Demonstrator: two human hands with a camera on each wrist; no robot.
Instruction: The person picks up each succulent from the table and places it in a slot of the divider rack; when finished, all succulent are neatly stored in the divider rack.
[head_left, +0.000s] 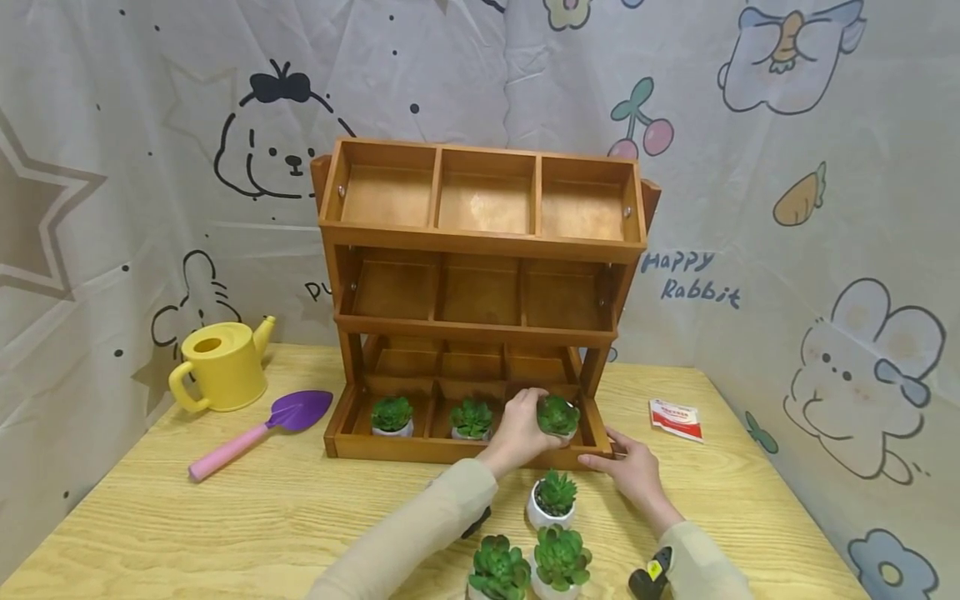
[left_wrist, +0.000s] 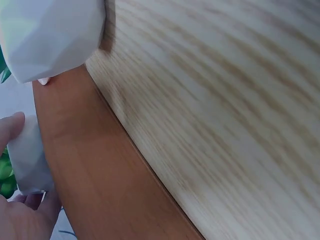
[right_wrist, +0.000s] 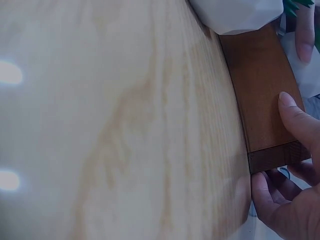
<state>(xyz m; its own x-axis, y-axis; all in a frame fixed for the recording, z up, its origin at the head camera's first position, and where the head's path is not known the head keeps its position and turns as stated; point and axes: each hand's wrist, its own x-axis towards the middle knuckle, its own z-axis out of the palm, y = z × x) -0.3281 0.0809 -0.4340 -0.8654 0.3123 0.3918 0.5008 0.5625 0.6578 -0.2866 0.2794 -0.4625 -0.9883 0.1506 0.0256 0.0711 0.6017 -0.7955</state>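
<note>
Potted succulent (head_left: pixel 558 416) held at the right-hand front compartment of the lowest tier of the wooden rack (head_left: pixel 480 238); whether its base is supported by the compartment floor cannot be told. The pot is pinched between thumb and fingers of the left hand (head_left: pixel 516 429), presumably so that the leaves are kept uncrushed. The rack's front right corner is gripped by the right hand (head_left: pixel 633 475), thumb laid on the front board, fingers curled at the end; steadying against shift is judged the reason. The left and middle compartments are each occupied by one plant, upright: left plant (head_left: pixel 392 415), middle plant (head_left: pixel 471 418). Three loose succulents (head_left: pixel 561 557) are grouped on the worktop (head_left: pixel 300 517) before the rack, probably for short reach. Trowel (head_left: pixel 273 422) and watering can (head_left: pixel 225 367) are set well apart, at left, likely unneeded here.
</note>
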